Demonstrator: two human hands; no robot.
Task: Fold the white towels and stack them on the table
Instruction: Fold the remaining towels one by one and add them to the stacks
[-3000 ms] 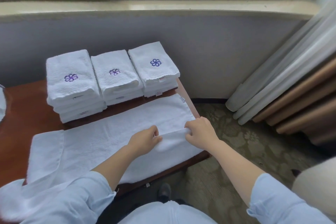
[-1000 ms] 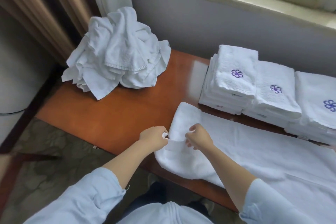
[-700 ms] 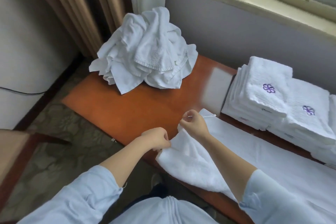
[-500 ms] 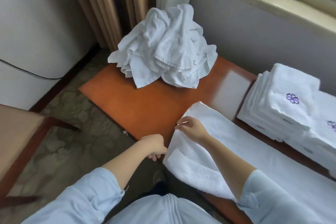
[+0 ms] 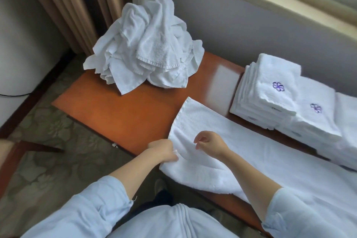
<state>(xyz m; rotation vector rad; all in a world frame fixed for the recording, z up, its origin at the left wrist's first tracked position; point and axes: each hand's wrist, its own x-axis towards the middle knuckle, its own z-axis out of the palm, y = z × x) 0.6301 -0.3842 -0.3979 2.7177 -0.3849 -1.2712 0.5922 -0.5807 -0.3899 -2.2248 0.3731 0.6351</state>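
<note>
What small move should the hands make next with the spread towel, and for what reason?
Probably the right hand should pinch the far corner of the spread towel. The left hand already pinches its near corner, while the right hovers loosely curled, holding nothing; folding needs both corners.

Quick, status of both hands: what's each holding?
Left hand: closed, pinching the near edge of the spread towel.
Right hand: fingers curled just over that towel; whether it holds anything cannot be told.
</note>
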